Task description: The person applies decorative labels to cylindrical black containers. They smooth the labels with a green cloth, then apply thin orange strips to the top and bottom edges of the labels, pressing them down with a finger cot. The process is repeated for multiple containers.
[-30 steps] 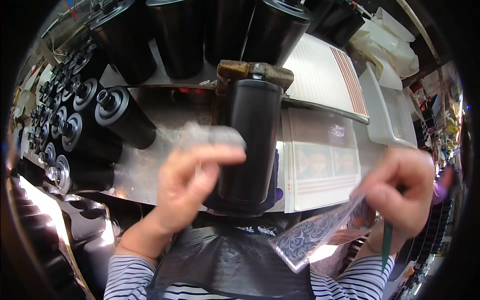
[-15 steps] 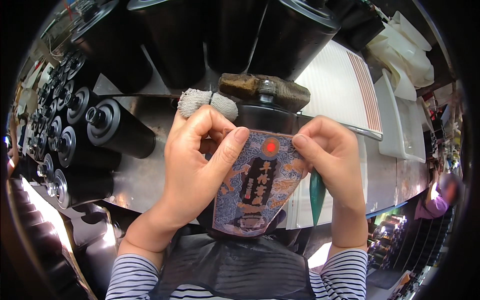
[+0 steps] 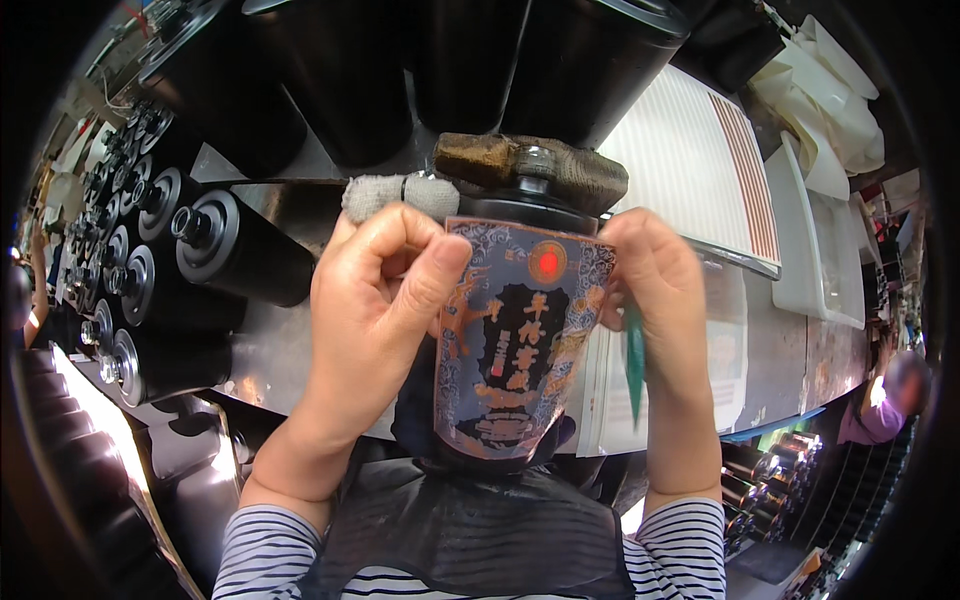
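- Two hands hold one glossy label [image 3: 522,350], blue, copper and black: the left hand [image 3: 368,290] has its fingers pinched shut at the upper left edge; the right hand [image 3: 655,285], slightly blurred, pinches the upper right.
- The label, tapering downward, lies before a smooth black bottle [image 3: 540,212]; whether they touch cannot be told.
- Grey knit covers [image 3: 375,199] cap some left fingers; a pointed green blade [image 3: 635,375] hangs beneath the right hand.
- Rough, worn wooden block [image 3: 472,158] at the bottle's neck.
- Dull metal surface [image 3: 275,345]; ribbed white sheets [image 3: 675,150] at right; beyond, a purple-sleeved person [image 3: 875,412].
- Cylindrical black bottles [image 3: 245,250] at left, contents hidden; translucent white tub [image 3: 785,215] at right.
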A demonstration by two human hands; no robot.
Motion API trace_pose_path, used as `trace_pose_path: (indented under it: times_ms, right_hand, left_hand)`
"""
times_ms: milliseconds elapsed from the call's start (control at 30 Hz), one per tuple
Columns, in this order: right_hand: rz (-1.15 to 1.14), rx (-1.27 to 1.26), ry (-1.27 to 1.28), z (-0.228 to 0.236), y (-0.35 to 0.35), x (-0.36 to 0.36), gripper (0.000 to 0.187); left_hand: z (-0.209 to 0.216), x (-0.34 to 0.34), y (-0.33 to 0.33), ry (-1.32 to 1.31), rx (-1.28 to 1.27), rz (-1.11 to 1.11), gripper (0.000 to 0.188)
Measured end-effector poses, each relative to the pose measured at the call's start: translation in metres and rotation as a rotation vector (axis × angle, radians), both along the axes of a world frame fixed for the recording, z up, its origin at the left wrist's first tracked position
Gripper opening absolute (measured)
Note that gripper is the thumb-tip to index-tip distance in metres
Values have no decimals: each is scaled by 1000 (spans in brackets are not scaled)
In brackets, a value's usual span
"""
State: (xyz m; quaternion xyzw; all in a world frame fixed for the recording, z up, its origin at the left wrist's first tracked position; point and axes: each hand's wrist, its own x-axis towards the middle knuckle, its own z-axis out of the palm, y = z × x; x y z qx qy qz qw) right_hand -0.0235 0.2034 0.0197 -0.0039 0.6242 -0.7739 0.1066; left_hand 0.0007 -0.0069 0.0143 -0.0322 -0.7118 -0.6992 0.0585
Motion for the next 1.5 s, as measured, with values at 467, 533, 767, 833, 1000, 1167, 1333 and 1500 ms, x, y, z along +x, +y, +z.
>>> trace_pose_path:
  times_ms: [467,533,767,833,1000,1167,1333,1500]
  right_hand:
    - [332,-42,-286,-32,15,102,13]
    - [313,-48,-319,-30,13,102,14]
    - [317,1,-299,-33,16,104,18]
    - [326,11,-299,-32,17,103,18]
    - [382,-61,-367,-30,20,100,18]
    - [418,-109,-438,-31,23,99,15]
    - [298,127,-339,-23,23,98,9]
    - [5,504,341,-23,15,104,58]
  left_hand:
    - [-27,94,-22,-296,-73,-163,21]
    - [-23,93,-21,-284,-138,-167,20]
    - [-26,95,-24,-384,103,-212,20]
    - [-24,95,-25,-391,128,-221,20]
    - [-24,95,-27,-383,137,-245,20]
    - [-21,95,-31,-431,112,-234,15]
    - [-15,85,-23,-43,-181,-190,61]
    - [-11,71,-5,187,-573,-293,86]
